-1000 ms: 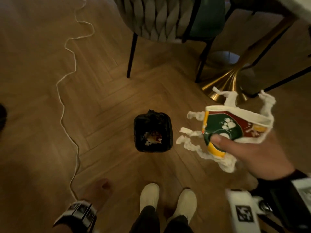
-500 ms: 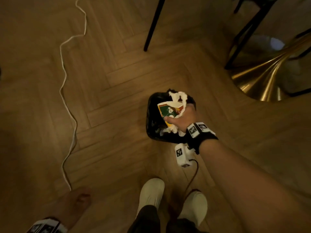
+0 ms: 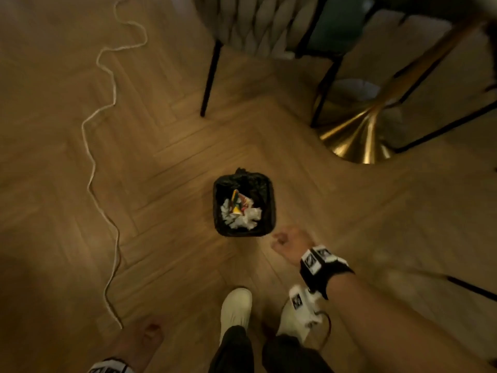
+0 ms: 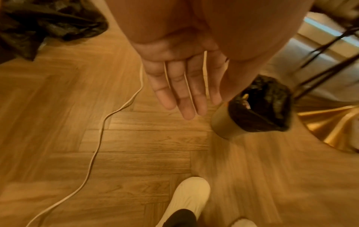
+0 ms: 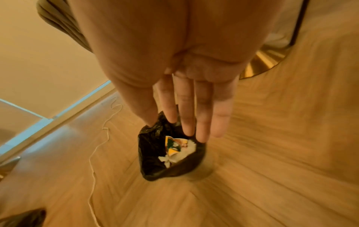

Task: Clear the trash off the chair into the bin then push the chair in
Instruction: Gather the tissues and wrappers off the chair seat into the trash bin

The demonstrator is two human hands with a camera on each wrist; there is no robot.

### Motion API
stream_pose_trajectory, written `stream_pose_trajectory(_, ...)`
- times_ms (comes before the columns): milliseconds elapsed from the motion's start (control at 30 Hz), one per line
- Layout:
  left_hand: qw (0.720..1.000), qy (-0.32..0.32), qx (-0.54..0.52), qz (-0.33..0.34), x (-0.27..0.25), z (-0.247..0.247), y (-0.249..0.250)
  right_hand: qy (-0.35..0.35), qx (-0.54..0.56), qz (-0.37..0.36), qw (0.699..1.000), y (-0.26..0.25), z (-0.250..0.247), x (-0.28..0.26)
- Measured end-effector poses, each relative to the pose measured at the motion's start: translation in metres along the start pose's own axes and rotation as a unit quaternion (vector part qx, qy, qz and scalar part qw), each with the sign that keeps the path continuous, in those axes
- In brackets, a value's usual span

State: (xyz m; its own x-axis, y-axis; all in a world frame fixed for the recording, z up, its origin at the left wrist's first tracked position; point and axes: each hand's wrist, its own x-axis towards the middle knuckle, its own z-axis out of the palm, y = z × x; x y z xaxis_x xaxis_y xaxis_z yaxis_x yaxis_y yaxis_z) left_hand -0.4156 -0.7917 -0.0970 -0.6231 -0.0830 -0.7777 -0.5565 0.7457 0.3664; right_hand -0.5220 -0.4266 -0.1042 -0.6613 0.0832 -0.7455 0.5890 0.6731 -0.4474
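Note:
A small bin (image 3: 269,200) lined with a black bag stands on the wood floor. Inside it lie a green, red and yellow paper cup (image 3: 236,201) and crumpled white tissue (image 3: 243,219). My right hand (image 3: 289,241) hangs just off the bin's near right corner and holds nothing. The right wrist view shows its fingers (image 5: 202,122) straight above the bin (image 5: 149,152) and the cup (image 5: 172,145). My left hand (image 3: 142,336) hangs at the lower left, its fingers (image 4: 184,95) straight and holding nothing. The grey woven chair (image 3: 255,25) stands beyond the bin.
The table's gold pedestal base (image 3: 360,141) sits to the right of the chair, among black legs (image 3: 209,76). A white cable (image 3: 103,168) snakes across the floor on the left. A loose black bag (image 4: 38,23) lies farther left. My white shoes (image 3: 236,310) are near the bin.
My right hand has let the cup and tissue go into the bin and pulled back toward me. The view has risen, so the chair shows again.

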Motion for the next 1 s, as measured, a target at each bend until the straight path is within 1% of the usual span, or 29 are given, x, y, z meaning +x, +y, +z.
stream_pose_trajectory(33,0.999,-0.042,0.032,0.014,-0.011,-0.005,0.021,-0.01,-0.006,0.021,1.0,0.012,-0.012,-0.034)
stream_pose_trajectory(67,0.996,-0.06,0.054,0.027,-0.016,-0.009,0.038,-0.026,-0.016,0.033,0.999,0.024,-0.018,-0.054)
stream_pose_trajectory(133,0.991,-0.074,0.097,0.058,-0.042,-0.02,0.093,-0.029,0.001,0.088,0.996,0.053,-0.052,-0.138)
stream_pose_trajectory(167,0.986,-0.081,0.121,0.08,-0.054,-0.025,0.117,-0.017,0.01,0.109,0.994,0.066,-0.065,-0.179)
stream_pose_trajectory(267,0.962,-0.123,0.188,0.157,-0.091,-0.027,0.192,0.051,0.037,0.178,0.982,0.108,-0.098,-0.295)
stream_pose_trajectory(300,0.95,-0.14,0.208,0.188,-0.104,-0.024,0.217,0.069,0.053,0.201,0.976,0.123,-0.105,-0.331)
stream_pose_trajectory(400,0.916,-0.144,0.255,0.273,-0.152,0.001,0.299,0.139,0.101,0.25,0.953,0.169,-0.114,-0.429)
stream_pose_trajectory(467,0.883,-0.169,0.304,0.314,-0.189,0.027,0.343,0.182,0.135,0.289,0.93,0.201,-0.111,-0.488)
stream_pose_trajectory(533,0.857,-0.206,0.347,0.322,-0.228,0.06,0.38,0.222,0.18,0.339,0.896,0.233,-0.106,-0.539)
stream_pose_trajectory(600,0.824,-0.239,0.383,0.342,-0.258,0.101,0.403,0.253,0.236,0.383,0.856,0.269,-0.094,-0.582)
stream_pose_trajectory(666,0.787,-0.259,0.413,0.378,-0.288,0.148,0.421,0.274,0.287,0.411,0.821,0.306,-0.082,-0.616)
stream_pose_trajectory(700,0.771,-0.269,0.429,0.386,-0.303,0.174,0.427,0.277,0.306,0.42,0.809,0.327,-0.077,-0.63)
stream_pose_trajectory(800,0.723,-0.288,0.48,0.405,-0.348,0.254,0.445,0.289,0.347,0.422,0.786,0.393,-0.077,-0.66)
stream_pose_trajectory(866,0.705,-0.302,0.499,0.405,-0.368,0.312,0.455,0.299,0.376,0.423,0.768,0.444,-0.082,-0.67)
stream_pose_trajectory(933,0.682,-0.309,0.525,0.406,-0.382,0.374,0.462,0.298,0.396,0.425,0.758,0.501,-0.087,-0.67)
stream_pose_trajectory(1000,0.646,-0.304,0.559,0.422,-0.394,0.438,0.469,0.292,0.422,0.422,0.747,0.558,-0.092,-0.662)
